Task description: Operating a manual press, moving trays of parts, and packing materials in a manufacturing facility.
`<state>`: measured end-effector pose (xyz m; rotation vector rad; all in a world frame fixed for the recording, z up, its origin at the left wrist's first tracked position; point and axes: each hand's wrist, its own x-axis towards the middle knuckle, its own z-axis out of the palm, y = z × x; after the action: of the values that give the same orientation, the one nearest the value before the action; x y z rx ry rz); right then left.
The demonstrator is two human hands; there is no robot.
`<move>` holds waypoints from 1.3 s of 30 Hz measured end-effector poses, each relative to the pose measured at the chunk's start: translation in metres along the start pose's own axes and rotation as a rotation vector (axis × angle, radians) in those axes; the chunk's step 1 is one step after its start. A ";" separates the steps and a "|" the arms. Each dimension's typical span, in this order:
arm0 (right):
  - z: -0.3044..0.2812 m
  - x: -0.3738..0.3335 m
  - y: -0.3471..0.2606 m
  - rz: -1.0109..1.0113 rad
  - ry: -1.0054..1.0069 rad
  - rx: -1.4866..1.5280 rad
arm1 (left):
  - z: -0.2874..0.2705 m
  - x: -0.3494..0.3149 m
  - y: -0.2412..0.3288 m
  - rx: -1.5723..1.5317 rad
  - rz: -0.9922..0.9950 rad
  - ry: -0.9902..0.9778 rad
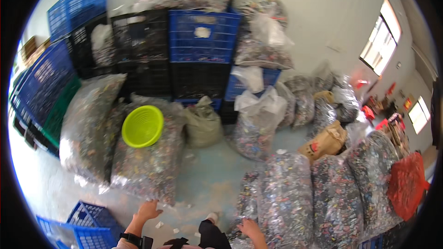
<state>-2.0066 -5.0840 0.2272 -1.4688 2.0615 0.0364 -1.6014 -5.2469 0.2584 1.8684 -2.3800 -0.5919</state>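
- While the person leans forward over the floor, the left hand [147,211] is spread open, fingers splayed, at the bottom corner of a big clear bag [145,166] stuffed with small mixed-colour pieces; it seems to touch the plastic without gripping it.
- That bag lies slumped on the pale floor [207,180], just in front of the stacked crates, with a lime-green basin [142,126] resting tilted on its upper part.
- The right hand [251,228] lies loosely open on the near end of another clear bag [284,198] of the same sort, to the person's right; I see no closed grip there either.
- As I judge it, the left bag is the one being taken hold of. A flat palm will slide on slick plastic, so it would be better to gather a fold at the corner and close the fingers round it.
- The basin looks likely to roll off if the bag is tugged sharply; a slow, low pull, or lifting the basin away, would be safer.
- A blue crate [87,228] sits just beside the left wrist, so there is little room on that side.
- More full bags crowd the right, beside a brown sack [325,142] and a red bag [407,185].
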 end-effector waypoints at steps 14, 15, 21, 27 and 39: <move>-0.101 0.144 0.168 0.325 0.152 0.383 | 0.080 0.289 0.126 -0.070 0.193 -0.569; -0.135 0.154 0.160 0.362 0.244 0.412 | 0.086 0.311 0.112 -0.072 0.202 -0.551; -0.169 0.249 0.223 0.622 0.733 0.344 | 0.100 0.476 0.105 0.124 0.025 -0.640; -0.140 0.283 0.264 0.971 0.530 0.445 | 0.106 0.636 0.193 -0.204 -0.047 -0.395; -0.207 0.331 0.308 1.108 0.026 0.509 | 0.158 0.774 0.454 -0.153 0.301 -0.642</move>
<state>-2.4361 -5.3194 0.1412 0.0574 2.3996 -0.0647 -2.2693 -5.8506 0.1178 1.3499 -2.7864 -1.4638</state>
